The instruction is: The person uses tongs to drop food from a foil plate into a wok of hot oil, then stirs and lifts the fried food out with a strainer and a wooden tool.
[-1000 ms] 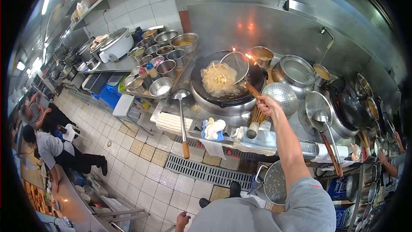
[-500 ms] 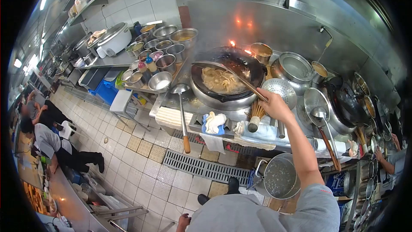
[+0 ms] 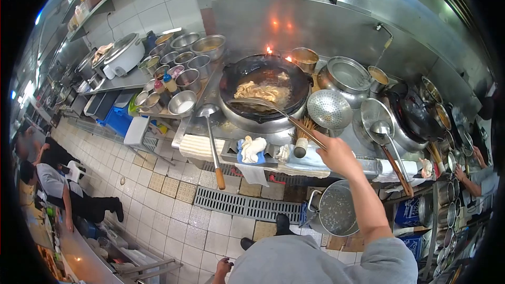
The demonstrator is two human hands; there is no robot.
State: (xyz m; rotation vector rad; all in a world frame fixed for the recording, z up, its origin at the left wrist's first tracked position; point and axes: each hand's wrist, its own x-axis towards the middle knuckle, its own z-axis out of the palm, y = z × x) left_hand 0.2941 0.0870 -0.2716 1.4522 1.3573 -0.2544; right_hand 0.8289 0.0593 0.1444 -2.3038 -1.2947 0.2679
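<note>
My right hand (image 3: 336,155) is closed round the wooden handle of a wok spatula (image 3: 307,132). Its metal head lies low in the dark wok (image 3: 301,73), at the near side of pale food strips (image 3: 263,92) sitting in bubbling liquid. Small flames rise behind the wok's far rim. Just under the spatula handle is a bamboo brush (image 3: 302,144). My left hand (image 3: 224,266) hangs low beside my body, away from the stove, its fingers loosely bent and nothing visible in them.
Left of the wok lies a ladle (image 3: 211,139), near several metal bowls (image 3: 184,102). A perforated strainer (image 3: 330,109) and a lidded pot (image 3: 349,73) stand to the right. A large pot (image 3: 336,210) is below the counter. Other people (image 3: 58,176) work at left and far right.
The spatula head has come from the wok's far left to its near side, and my right hand has lowered toward me. The food now sits bunched at the left. The view has shifted slightly.
</note>
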